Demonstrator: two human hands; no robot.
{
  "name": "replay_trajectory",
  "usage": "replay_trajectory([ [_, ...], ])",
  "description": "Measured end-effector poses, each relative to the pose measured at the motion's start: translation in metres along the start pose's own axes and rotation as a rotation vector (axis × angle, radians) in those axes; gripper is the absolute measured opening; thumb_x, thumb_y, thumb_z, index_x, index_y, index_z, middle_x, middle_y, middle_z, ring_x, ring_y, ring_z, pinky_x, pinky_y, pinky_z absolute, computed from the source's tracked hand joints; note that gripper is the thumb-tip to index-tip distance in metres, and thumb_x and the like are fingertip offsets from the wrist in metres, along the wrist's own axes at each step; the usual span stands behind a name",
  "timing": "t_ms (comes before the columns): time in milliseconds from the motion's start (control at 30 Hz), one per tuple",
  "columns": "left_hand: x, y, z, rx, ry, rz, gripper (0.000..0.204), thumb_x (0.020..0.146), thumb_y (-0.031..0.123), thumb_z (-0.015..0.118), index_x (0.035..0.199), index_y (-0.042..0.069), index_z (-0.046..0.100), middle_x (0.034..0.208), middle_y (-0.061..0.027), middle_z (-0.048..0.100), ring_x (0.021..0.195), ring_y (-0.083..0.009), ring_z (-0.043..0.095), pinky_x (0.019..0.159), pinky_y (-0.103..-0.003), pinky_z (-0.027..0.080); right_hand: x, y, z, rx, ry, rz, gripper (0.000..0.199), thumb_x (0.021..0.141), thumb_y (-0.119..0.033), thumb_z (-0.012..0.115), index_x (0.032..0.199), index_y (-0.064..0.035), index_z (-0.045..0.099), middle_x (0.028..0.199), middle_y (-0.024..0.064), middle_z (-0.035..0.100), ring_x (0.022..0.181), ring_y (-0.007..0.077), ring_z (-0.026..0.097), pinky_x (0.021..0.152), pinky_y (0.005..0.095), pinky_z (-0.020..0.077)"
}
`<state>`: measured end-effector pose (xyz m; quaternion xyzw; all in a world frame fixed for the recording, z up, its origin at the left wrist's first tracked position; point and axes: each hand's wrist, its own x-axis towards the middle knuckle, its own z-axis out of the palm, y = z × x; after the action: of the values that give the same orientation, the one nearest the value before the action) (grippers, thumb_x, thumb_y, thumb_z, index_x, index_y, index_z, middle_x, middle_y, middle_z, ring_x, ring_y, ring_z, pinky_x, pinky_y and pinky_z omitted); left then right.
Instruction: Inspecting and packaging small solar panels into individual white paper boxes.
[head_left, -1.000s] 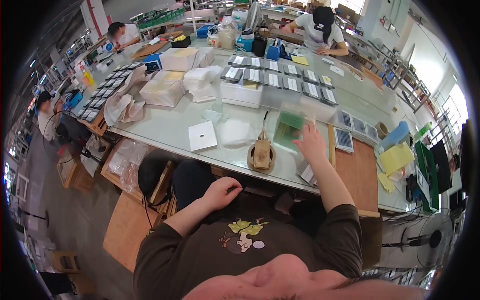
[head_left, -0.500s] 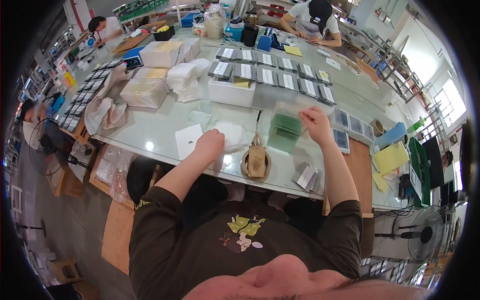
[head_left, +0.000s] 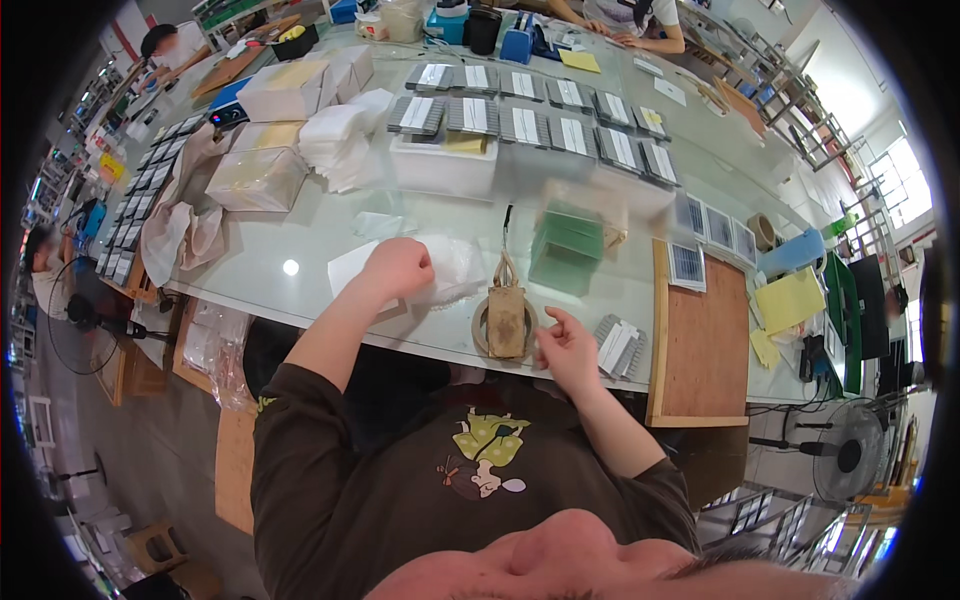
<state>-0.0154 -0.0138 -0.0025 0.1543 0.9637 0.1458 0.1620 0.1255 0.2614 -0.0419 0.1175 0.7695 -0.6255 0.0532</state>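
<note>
The left hand [head_left: 402, 268] curls over a flat white card [head_left: 349, 264], near left; the right hand [head_left: 568, 348] bends beside a brown wooden block [head_left: 507, 323]. Whether either grips, I cannot tell. Careless right-hand sweep might knock the block.

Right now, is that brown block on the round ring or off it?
On it: the brown block covers part of the round ring, which curves out on both sides.

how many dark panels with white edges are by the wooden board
4: left panel, middle panel and right panel in the back row, and a front panel at the far end of the wooden board. Others may hide underneath.
</note>
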Motion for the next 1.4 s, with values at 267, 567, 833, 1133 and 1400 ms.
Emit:
replay_trajectory([
  [267, -0.022, -0.032, -0.025, -1.14, 0.453, 0.032, 0.018, 0.085, 0.005, 0.052, 0.097, 0.0, 0.065, 0.094, -0.0099, 0.067, 0.086, -0.0202, 0.065, 0.074, -0.034, 0.051, -0.013, -0.009, 0.006, -0.574, 0.16, -0.326, 0.042, 0.084, -0.02, 0.066, 0.12, -0.0024, 0.054, 0.069, 0.0087, 0.058, 0.06, 0.0189, 0.058, 0.057, 0.0334, 0.047],
  [567, -0.043, 0.034, 0.064, -1.971, -0.241, 0.157, 0.023, 0.088, 0.003, 0.05, 0.108, -0.002, 0.059, 0.109, -0.015, 0.064, 0.1, -0.0223, 0.063, 0.089, -0.037, 0.051, 0.015, -0.067, 0.027, 0.74, -0.268, 0.207, 0.045, 0.086, -0.006, 0.064, 0.128, -0.0019, 0.048, 0.087, 0.0023, 0.061, 0.067, 0.0103, 0.058, 0.061, 0.0222, 0.0475],
  [833, -0.045, 0.064, 0.059, -1.316, -0.141, -0.131, 0.026, 0.093, 0.026, 0.054, 0.093, 0.002, 0.063, 0.08, -0.0065, 0.067, 0.069, -0.0194, 0.064, 0.063, -0.034, 0.05, 0.028, -0.035, 0.014, 0.316, -0.107, -0.031, 0.049, 0.081, 0.002, 0.066, 0.127, 0.002, 0.048, 0.082, 0.0022, 0.06, 0.067, 0.0061, 0.055, 0.06, 0.0179, 0.0443],
  [1133, -0.053, 0.069, 0.07, -0.612, 0.152, -0.067, 0.04, 0.077, 0.04, 0.068, 0.071, 0.001, 0.062, 0.066, -0.0142, 0.061, 0.063, -0.0296, 0.061, 0.059, -0.038, 0.046, 0.025, -0.002, 0.009, 0.05, -0.003, -0.039, 0.06, 0.073, -0.007, 0.075, 0.126, 0.0047, 0.049, 0.069, -0.0011, 0.055, 0.061, 0.0044, 0.049, 0.056, 0.0198, 0.0422],
  [1400, -0.056, 0.068, 0.075, -0.653, 0.13, -0.114, 0.041, 0.077, 0.041, 0.07, 0.073, 0.001, 0.062, 0.065, -0.0119, 0.061, 0.062, -0.0263, 0.06, 0.059, -0.036, 0.046, 0.023, 0.001, 0.008, 0.021, -0.012, -0.07, 0.059, 0.075, -0.002, 0.075, 0.127, 0.0046, 0.048, 0.072, -0.0021, 0.054, 0.06, 0.0022, 0.048, 0.055, 0.0164, 0.0401],
])
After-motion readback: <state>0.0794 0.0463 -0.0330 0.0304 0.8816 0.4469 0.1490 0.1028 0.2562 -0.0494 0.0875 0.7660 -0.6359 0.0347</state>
